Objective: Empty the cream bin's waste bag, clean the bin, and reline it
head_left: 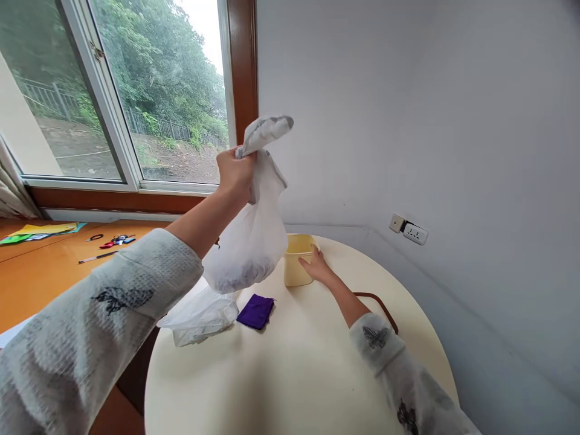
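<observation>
My left hand point(235, 172) is closed round the gathered neck of a white plastic bag point(254, 248), holding it up above the table. Through the thin plastic, something greyish shows at the bottom of the bag. My right hand point(317, 266) grips the right side of a small pale-yellow bin point(296, 275), which stands on the table. Below the raised bag lie another white plastic bag point(203, 317), flattened, and a folded purple cloth point(256, 312).
The round cream table point(308, 374) meets the wall at the back. A brown strap or handle point(378, 299) lies partly behind my right forearm. On the orange desk point(49, 284) at left are a pen point(97, 257), scissors point(109, 244) and coloured papers point(43, 229).
</observation>
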Demonstrator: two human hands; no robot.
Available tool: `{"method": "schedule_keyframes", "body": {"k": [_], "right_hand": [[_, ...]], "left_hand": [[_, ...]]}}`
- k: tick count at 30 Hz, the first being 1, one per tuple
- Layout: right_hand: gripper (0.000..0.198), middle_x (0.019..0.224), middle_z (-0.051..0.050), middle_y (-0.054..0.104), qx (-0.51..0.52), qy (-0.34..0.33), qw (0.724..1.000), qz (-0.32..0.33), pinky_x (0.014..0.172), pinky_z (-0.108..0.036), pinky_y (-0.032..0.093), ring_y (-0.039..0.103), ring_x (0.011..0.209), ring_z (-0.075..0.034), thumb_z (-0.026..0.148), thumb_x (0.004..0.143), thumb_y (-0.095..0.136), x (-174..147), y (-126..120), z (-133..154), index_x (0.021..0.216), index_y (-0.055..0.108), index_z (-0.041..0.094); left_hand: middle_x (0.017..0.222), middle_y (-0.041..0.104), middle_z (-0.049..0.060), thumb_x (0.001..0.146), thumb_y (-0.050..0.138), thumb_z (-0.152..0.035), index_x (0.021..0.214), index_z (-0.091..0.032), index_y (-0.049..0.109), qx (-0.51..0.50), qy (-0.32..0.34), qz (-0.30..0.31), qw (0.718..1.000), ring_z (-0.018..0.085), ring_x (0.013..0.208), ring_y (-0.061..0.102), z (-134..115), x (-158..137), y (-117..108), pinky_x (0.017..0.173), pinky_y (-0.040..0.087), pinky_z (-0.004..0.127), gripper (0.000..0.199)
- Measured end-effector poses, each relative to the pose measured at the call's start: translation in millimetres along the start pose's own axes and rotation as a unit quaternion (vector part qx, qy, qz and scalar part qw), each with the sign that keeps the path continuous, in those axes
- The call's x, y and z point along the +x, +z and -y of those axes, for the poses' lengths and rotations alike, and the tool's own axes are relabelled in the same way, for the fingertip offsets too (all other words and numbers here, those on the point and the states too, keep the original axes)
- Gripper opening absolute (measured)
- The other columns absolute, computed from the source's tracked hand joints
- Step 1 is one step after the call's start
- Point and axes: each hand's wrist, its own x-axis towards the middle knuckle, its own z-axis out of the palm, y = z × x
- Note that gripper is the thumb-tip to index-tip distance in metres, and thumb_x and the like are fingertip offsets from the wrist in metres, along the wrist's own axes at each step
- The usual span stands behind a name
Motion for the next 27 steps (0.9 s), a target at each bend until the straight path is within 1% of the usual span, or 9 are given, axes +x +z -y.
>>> {"method": "schedule_keyframes", "body": {"k": [4,6,8,12,15,17,19,22,27], "right_hand": [[0.085,0.148,-0.015,0.007,0.052,-0.013,0.998,0.031,0.102,-0.053,0.014,0.001,0.136,-0.028,0.056,0.074,0.05,13,11,9,0.14,0.007,0.025],[0.083,0.148,-0.013,0.005,0.073,-0.033,0.997,0.015,0.103,-0.054,0.008,-0.007,0.136,-0.027,0.056,0.076,0.048,13,11,14,0.141,0.005,0.026],[0.076,0.149,-0.009,0.004,0.092,-0.063,0.994,-0.019,0.106,-0.05,0.005,-0.008,0.136,-0.022,0.054,0.08,0.041,9,8,19,0.141,0.006,0.026],[0.062,0.144,-0.005,0.025,0.128,-0.126,0.982,-0.063,0.107,-0.036,0.019,0.019,0.133,-0.016,0.053,0.084,0.035,-10,1,28,0.138,0.021,0.026],[0.059,0.126,-0.006,0.05,0.142,-0.146,0.979,-0.008,0.096,-0.035,0.035,0.044,0.117,-0.021,0.048,0.071,0.058,-25,-4,30,0.123,0.047,0.024],[0.044,0.1,-0.007,0.064,0.144,-0.137,0.979,0.04,0.083,-0.037,0.043,0.057,0.095,-0.024,0.044,0.063,0.066,-35,-8,28,0.099,0.063,0.019],[0.033,0.08,-0.005,0.065,0.151,-0.126,0.979,0.049,0.073,-0.036,0.045,0.059,0.079,-0.022,0.044,0.065,0.063,-46,-12,24,0.083,0.065,0.016],[0.031,0.079,-0.001,0.063,0.174,-0.122,0.977,0.024,0.069,-0.03,0.044,0.057,0.075,-0.017,0.046,0.073,0.055,-66,-17,14,0.083,0.063,0.018],[0.031,0.065,-0.001,0.059,0.182,-0.092,0.978,0.042,0.056,-0.027,0.041,0.052,0.059,-0.014,0.048,0.069,0.06,-94,-32,-7,0.071,0.061,0.016]], "left_hand": [[0.052,0.047,-0.005,0.071,0.056,-0.014,0.064,-0.017,0.054,0.005,0.0,-0.021,1.0,0.009,0.054,0.044,20,-7,-8,0.054,0.036,0.023,0.008],[0.051,0.049,-0.004,0.067,0.058,-0.015,0.064,-0.016,0.056,0.008,-0.018,-0.015,1.0,0.011,0.053,0.047,28,-11,-12,0.053,0.039,0.025,0.004],[0.053,0.052,-0.002,0.064,0.06,-0.016,0.065,-0.015,0.058,0.007,-0.045,0.0,0.999,0.012,0.053,0.051,32,-16,-16,0.052,0.042,0.026,0.003],[0.058,0.058,0.001,0.057,0.066,-0.017,0.065,-0.015,0.06,-0.011,-0.112,0.058,0.992,0.015,0.056,0.056,33,-28,-22,0.056,0.046,0.029,0.011],[0.062,0.061,0.002,0.053,0.072,-0.019,0.066,-0.014,0.061,-0.049,-0.137,0.132,0.981,0.016,0.058,0.059,32,-37,-22,0.06,0.048,0.03,0.017],[0.063,0.062,0.002,0.05,0.075,-0.02,0.065,-0.014,0.061,-0.059,-0.143,0.167,0.974,0.016,0.057,0.059,32,-44,-22,0.059,0.048,0.03,0.021],[0.061,0.062,0.002,0.048,0.077,-0.021,0.063,-0.014,0.061,-0.051,-0.151,0.181,0.971,0.016,0.056,0.059,34,-49,-23,0.058,0.048,0.029,0.023],[0.063,0.063,0.002,0.048,0.078,-0.022,0.065,-0.014,0.062,-0.037,-0.16,0.185,0.969,0.017,0.058,0.06,38,-54,-28,0.058,0.048,0.029,0.024],[0.066,0.064,0.002,0.048,0.078,-0.018,0.064,-0.014,0.063,-0.051,-0.158,0.18,0.97,0.016,0.063,0.06,48,-57,-34,0.062,0.048,0.029,0.022]]}}
